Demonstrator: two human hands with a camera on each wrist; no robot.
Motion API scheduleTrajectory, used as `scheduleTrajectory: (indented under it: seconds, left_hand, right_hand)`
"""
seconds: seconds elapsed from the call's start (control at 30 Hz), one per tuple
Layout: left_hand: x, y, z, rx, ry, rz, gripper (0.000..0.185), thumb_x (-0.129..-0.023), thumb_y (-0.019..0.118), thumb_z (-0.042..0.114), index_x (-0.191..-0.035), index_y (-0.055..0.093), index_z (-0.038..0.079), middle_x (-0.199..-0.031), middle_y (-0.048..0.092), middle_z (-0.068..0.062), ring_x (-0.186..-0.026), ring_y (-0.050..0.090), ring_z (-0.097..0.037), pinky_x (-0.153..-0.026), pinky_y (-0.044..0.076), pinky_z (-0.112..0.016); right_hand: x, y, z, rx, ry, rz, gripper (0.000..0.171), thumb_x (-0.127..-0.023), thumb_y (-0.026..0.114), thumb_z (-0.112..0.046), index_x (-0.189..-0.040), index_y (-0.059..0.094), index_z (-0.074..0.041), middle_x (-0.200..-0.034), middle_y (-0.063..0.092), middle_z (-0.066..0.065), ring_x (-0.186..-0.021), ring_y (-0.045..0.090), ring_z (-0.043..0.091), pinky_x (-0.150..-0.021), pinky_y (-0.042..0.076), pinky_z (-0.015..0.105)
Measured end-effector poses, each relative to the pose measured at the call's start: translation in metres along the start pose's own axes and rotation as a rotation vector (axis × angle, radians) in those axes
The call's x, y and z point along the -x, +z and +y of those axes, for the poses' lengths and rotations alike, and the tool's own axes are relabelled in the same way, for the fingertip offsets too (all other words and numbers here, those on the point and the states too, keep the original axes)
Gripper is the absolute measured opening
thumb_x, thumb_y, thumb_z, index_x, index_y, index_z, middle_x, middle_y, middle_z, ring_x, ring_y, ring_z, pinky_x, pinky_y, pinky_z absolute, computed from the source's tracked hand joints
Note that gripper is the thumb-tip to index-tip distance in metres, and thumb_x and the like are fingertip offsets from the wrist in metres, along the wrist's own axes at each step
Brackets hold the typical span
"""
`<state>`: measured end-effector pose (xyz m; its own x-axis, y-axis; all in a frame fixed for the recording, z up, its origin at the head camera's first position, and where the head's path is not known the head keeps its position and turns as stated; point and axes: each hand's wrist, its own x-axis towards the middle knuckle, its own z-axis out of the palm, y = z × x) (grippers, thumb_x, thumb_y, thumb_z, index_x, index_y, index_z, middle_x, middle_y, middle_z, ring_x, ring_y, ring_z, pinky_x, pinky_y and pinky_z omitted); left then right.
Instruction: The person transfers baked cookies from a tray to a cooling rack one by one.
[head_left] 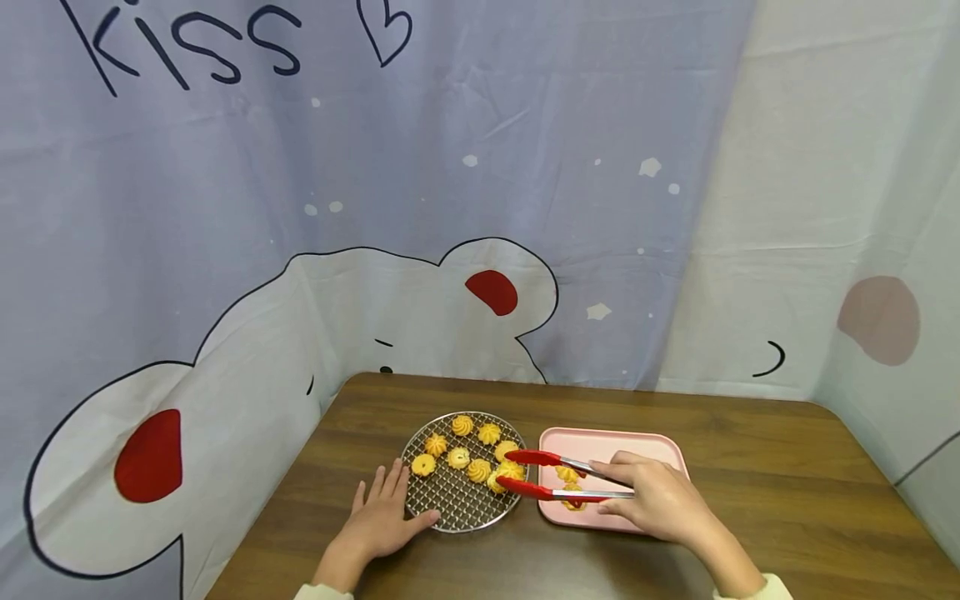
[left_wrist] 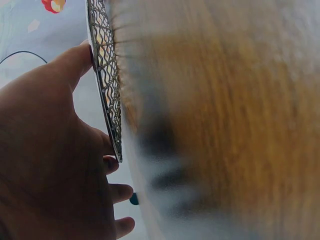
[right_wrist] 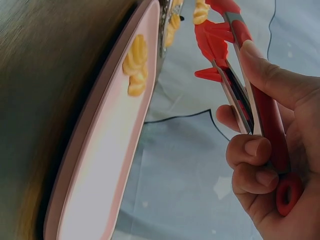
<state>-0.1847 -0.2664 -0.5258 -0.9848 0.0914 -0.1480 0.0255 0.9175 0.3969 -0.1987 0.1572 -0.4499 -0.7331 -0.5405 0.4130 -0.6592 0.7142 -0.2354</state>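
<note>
A: Wood-grain brown table [head_left: 750, 467] was the largest item on record, backed by a printed cloth backdrop [head_left: 375, 208]. What stood on it?

B: One pink tray [head_left: 660, 446] right of centre, and one round wire rack [head_left: 450, 508] just beside it on its left. One of each was counted.

A: The tongs?

B: One pair of red-tipped tongs [head_left: 558, 477], metal arms, held above the seam between tray and rack. The long axis ran roughly left to right across the table; the red tips pointed left, toward the rack, and the handle end sat at the right in the palm. The two tips stood apart, one on either side of a cookie [head_left: 510, 472] at the rack's right edge; whether they touched it could not be told.

A: Grip condition?

B: The right hand [head_left: 660, 500] was wrapped around the tongs' handle end, thumb on one arm and fingers curled on the other, as the right wrist view confirmed. The left hand [head_left: 382, 517] lay flat on the table with fingers straight, thumb touching the rack's near-left rim, gripping nothing.

A: Cookie count?

B: Eight cookies were counted on the rack, the flanked one included. On the tray, two showed in the head view, partly hidden by the tongs.
</note>
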Motion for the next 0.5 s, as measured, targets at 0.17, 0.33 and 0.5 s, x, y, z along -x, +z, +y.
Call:
scheduleTrajectory:
  seconds: [0.17, 0.33, 0.5]
  left_hand:
    - [0.0, 0.001, -0.001, -0.002, -0.004, -0.004, 0.106, -0.091, 0.052, 0.074, -0.16, 0.022, -0.001, -0.169, 0.013, -0.019, -0.153, 0.008, -0.046, -0.118, 0.0, -0.07]
    - [0.0, 0.0, 0.0, -0.008, -0.005, 0.0, 0.107, -0.091, 0.052, 0.075, -0.16, 0.022, 0.0, -0.168, 0.013, -0.019, -0.153, 0.009, -0.046, -0.118, 0.001, -0.07]
    - [0.0, 0.0, 0.0, -0.02, -0.004, 0.004, 0.107, -0.09, 0.052, 0.075, -0.16, 0.022, 0.0, -0.168, 0.014, -0.018, -0.153, 0.01, -0.046, -0.118, 0.002, -0.07]
  right_hand:
    - [-0.008, 0.009, -0.008, -0.029, -0.001, -0.011, 0.054, -0.07, 0.091, -0.034, -0.121, 0.077, -0.024, -0.084, 0.056, -0.025, -0.065, 0.042, -0.006, -0.056, 0.039, 0.021]
    - [-0.017, 0.017, -0.015, -0.041, 0.004, -0.029, 0.054, -0.071, 0.09, -0.035, -0.123, 0.076, -0.027, -0.084, 0.055, -0.026, -0.064, 0.041, -0.006, -0.055, 0.039, 0.021]
    - [-0.025, 0.025, -0.022, -0.049, -0.001, -0.028, 0.054, -0.071, 0.09, -0.036, -0.122, 0.076, -0.027, -0.084, 0.055, -0.026, -0.063, 0.042, -0.006, -0.056, 0.039, 0.02]
